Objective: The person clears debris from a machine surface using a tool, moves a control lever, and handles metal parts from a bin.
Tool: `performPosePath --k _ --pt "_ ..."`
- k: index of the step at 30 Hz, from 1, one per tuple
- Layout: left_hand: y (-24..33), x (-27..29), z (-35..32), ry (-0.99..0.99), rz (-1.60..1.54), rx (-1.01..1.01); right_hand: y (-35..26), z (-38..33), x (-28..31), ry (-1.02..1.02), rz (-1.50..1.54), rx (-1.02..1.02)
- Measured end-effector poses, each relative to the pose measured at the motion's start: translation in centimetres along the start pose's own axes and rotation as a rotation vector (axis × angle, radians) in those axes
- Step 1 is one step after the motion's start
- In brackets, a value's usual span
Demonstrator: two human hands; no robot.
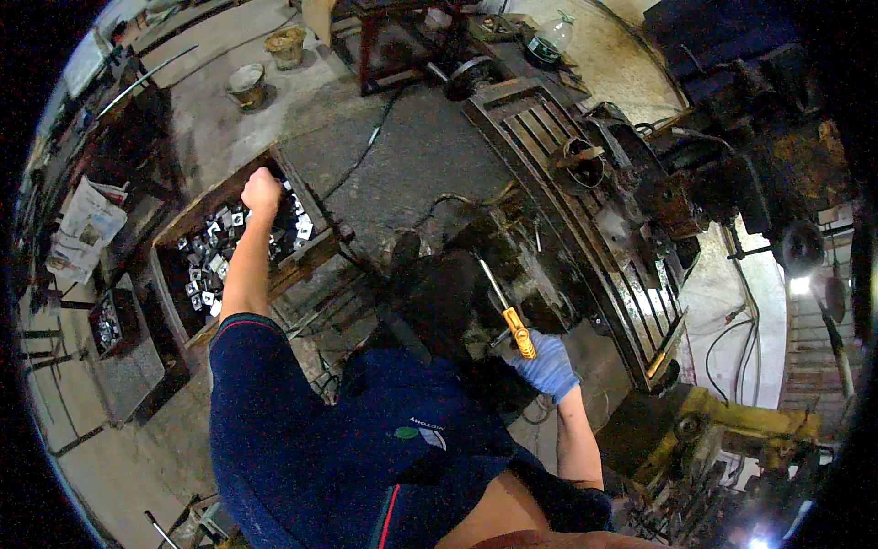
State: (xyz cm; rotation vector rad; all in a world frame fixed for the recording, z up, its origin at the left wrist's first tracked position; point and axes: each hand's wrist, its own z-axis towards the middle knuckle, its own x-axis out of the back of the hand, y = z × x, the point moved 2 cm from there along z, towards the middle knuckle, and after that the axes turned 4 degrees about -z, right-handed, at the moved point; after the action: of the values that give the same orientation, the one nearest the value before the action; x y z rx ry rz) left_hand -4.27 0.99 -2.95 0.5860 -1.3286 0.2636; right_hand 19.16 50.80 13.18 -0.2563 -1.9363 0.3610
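Gripping a yellow-handled tool point(519, 332), the gloved right hand point(541, 366) has its fingers wrapped at the handle's near end. A slim metal tube point(494, 284) runs ahead from those fingers, slanting leftward; by its form I take the tool for a blow gun. Dark machine parts point(540, 265) lie just beyond the knuckles.

Ahead and well to the left of the gloved fingers, the bare left hand point(262, 190) hangs over the far part of a shallow box point(304, 263). Its fingers look curled inward, but their tips are hidden beneath the hand, so I cannot tell whether they pinch anything. Small metal pieces point(303, 227) lie loose in the box, to both sides of the forearm and nearer than the fingers.

The step in hand seems to be picking from this heap while the right hand keeps the tool ready. The next move, as I judge it, calls for a sure hold on a single piece, then a lift clear of the box walls.

Right of the gloved fingers and beyond them stretches a slotted machine table point(526, 123). Farthest out, past the left fingertips, two buckets point(245, 89) stand on the floor.
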Motion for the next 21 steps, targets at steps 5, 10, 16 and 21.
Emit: performPosePath --k 5,10,16,21 --pt "-0.6 0.7 -0.3 -0.018 -0.015 -0.089 1.2 -0.1 -0.8 0.007 0.100 0.074" --pt "-4.2 0.6 0.0 0.057 -0.435 -0.049 0.3 0.2 -0.3 0.029 0.123 0.037" --pt "-3.7 6.1 -2.9 -0.333 -2.125 0.269 0.8 0.6 -0.8 0.051 0.069 0.112" --pt "2.9 13.0 -6.8 -0.543 -2.324 0.126 -0.6 0.8 0.0 0.047 0.094 0.158"
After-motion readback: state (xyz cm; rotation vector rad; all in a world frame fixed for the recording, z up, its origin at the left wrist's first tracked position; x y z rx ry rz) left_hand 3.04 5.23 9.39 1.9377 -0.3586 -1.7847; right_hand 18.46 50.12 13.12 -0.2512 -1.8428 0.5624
